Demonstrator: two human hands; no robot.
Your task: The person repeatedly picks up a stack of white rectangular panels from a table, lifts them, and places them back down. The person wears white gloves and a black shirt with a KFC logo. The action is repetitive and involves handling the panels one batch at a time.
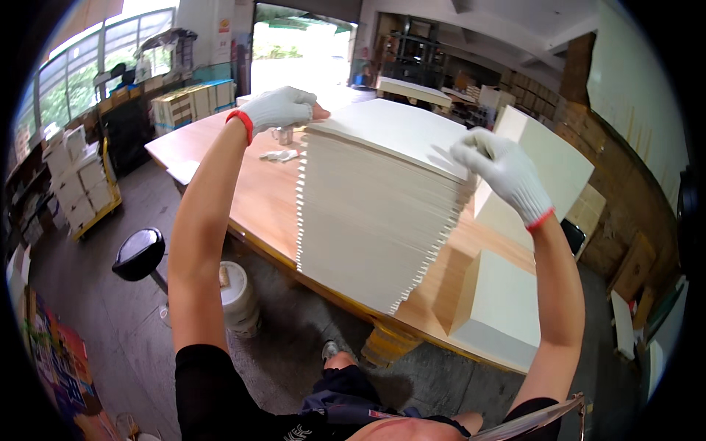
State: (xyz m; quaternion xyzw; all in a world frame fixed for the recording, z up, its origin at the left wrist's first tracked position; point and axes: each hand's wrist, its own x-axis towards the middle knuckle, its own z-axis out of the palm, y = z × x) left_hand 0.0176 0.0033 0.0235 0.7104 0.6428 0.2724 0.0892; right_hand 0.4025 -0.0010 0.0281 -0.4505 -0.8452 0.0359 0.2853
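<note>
A tall stack of white sheets (371,213) rises in front of me, its grey-beige side facing me and small notched tabs down both edges. The white top sheet (397,132) lies level over it. My left hand (283,108), in a white knit glove with a red cuff, is closed at the sheet's left corner, some fingertips bare. Above the right corner, my right hand (500,162) has its gloved fingers curled in. What lies between those fingers is hidden.
The stack stands on a wood-topped table (265,213). White stacks (500,301) stand at right, near and far (544,169). A clear cup (282,135) and a white glove (279,155) lie left. Below are a white bucket (239,298) and a black stool (140,253).
</note>
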